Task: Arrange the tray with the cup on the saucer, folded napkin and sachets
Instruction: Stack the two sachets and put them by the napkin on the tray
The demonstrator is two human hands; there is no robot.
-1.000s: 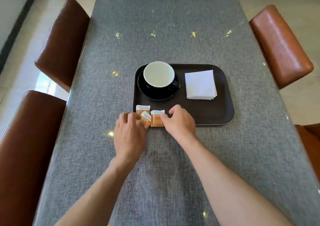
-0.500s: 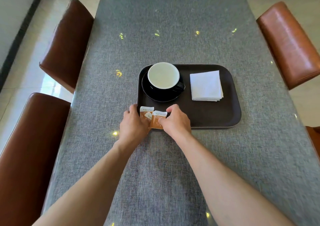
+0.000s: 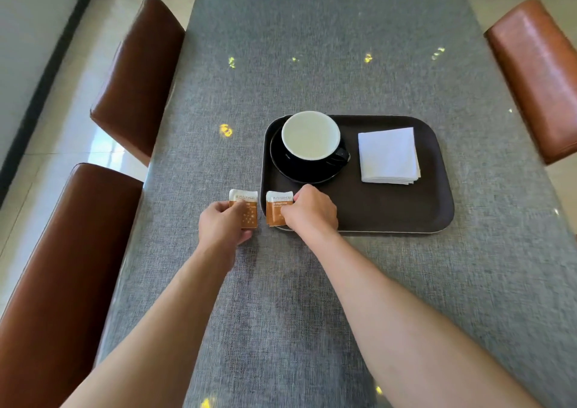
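Nearly set: grey table (image 3: 312, 64), dark tray (image 3: 437, 208), cup (image 3: 310, 135) on saucer (image 3: 299, 173), folded napkin (image 3: 388, 154) beside.
Left hand (image 3: 223, 226) pinching one sachet (image 3: 246, 209) just off the tray's edge; right hand (image 3: 310, 212) curled on another sachet (image 3: 276, 209) at the tray's near-left corner. Risk, likely: sachets overlapping crookedly or catching on the rim if slid carelessly.

Bright, even daylight, small yellow glints of glare on the counter (image 3: 312, 64), soft shadows under the forearms, wide-angle bowing at the edges.
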